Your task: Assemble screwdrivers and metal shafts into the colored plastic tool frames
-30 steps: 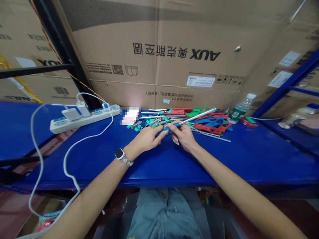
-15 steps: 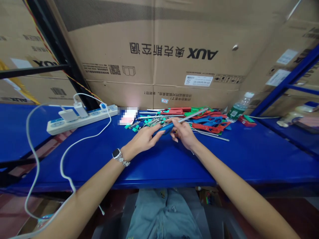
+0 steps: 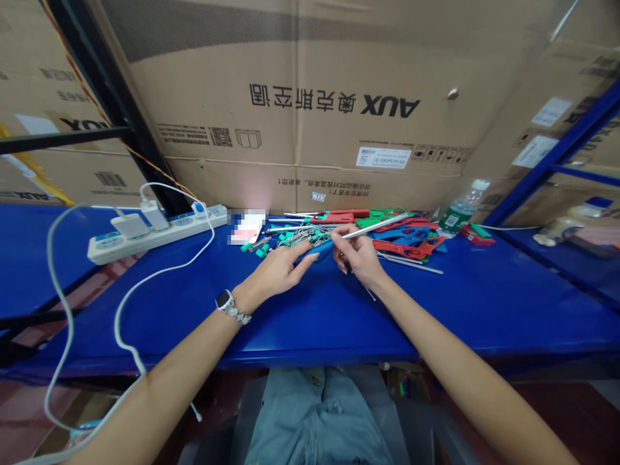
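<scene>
My left hand (image 3: pixel 285 268), with a watch on its wrist, is closed on the blue handle (image 3: pixel 321 249) of a tool. A silver rod (image 3: pixel 375 227) runs from that handle up to the right. My right hand (image 3: pixel 357 254) pinches the rod near the handle, and a thin wire-like piece (image 3: pixel 369 292) sticks out below its palm. Behind both hands lies a pile of red handles (image 3: pixel 341 216), blue handles (image 3: pixel 419 235), green parts and metal rods. Small metal pieces with teal ends (image 3: pixel 263 250) are beside my left fingers.
A white power strip (image 3: pixel 150 236) with plugs and trailing cables lies at the left of the blue table (image 3: pixel 310 323). Right of the pile are a green-labelled bottle (image 3: pixel 458 213) and a red box (image 3: pixel 478 236). A large cardboard box (image 3: pixel 217 77) stands behind.
My right fingers have slid slightly left along the rod, closer to the blue handle. The thin piece below my right hand shows longer now. My left hand has hardly moved.
</scene>
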A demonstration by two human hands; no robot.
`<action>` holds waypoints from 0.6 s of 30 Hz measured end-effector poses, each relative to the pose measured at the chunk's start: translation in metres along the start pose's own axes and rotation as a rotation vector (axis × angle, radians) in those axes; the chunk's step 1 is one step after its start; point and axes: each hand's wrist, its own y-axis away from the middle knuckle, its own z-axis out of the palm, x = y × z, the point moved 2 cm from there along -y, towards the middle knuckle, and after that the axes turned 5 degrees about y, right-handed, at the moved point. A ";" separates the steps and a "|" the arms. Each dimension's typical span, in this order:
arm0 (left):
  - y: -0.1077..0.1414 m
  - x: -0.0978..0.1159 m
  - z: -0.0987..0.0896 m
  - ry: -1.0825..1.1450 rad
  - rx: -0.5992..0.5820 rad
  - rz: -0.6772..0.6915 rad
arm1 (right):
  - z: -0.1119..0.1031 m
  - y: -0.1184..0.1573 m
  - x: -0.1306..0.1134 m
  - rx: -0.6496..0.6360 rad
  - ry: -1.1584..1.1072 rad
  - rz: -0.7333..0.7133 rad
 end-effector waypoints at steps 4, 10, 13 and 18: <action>0.000 0.001 0.000 0.027 -0.002 0.000 | 0.001 0.000 -0.004 -0.044 -0.031 0.003; 0.000 0.000 0.005 0.158 -0.076 -0.033 | 0.004 0.001 -0.001 -0.010 -0.082 0.034; -0.001 -0.001 0.009 0.247 -0.137 -0.130 | 0.010 0.003 0.002 -0.016 -0.104 0.063; -0.001 0.000 0.009 0.219 -0.149 -0.164 | 0.021 0.006 0.006 -0.023 -0.137 0.083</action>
